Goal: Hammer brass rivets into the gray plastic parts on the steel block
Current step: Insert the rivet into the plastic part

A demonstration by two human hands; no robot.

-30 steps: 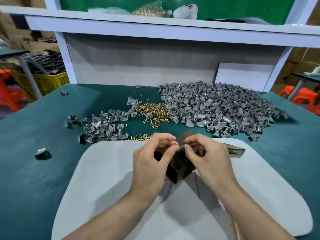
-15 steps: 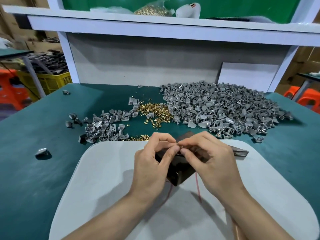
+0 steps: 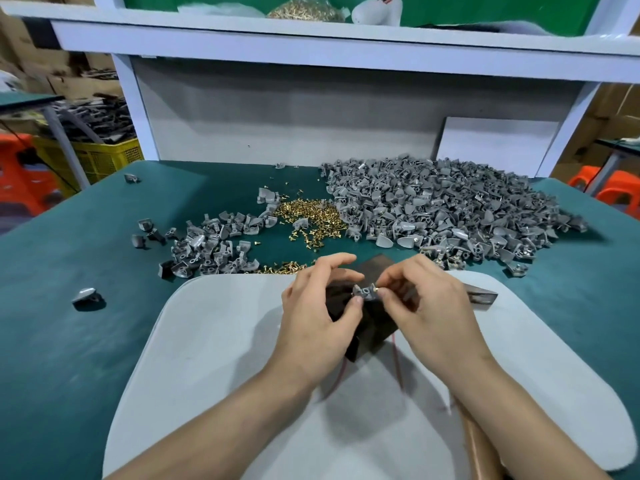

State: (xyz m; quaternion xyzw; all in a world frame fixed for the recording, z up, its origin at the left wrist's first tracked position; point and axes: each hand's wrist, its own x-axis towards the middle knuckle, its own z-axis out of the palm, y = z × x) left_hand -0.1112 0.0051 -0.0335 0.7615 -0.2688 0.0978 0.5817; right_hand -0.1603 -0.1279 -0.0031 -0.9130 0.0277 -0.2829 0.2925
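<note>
The left hand [image 3: 318,320] pinched 1 gray part [image 3: 363,292] on the steel block [image 3: 374,336]; the right hand [image 3: 433,310] pinched a brass rivet [image 3: 375,289] against it. Hammering and a large pile [image 3: 433,209] likely lay ahead.

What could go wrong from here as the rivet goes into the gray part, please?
The brass rivet, pinched by the right hand, is tiny and could slip and fall. The left hand holds the gray part on the steel block, so a later blow might catch its fingers.
</note>
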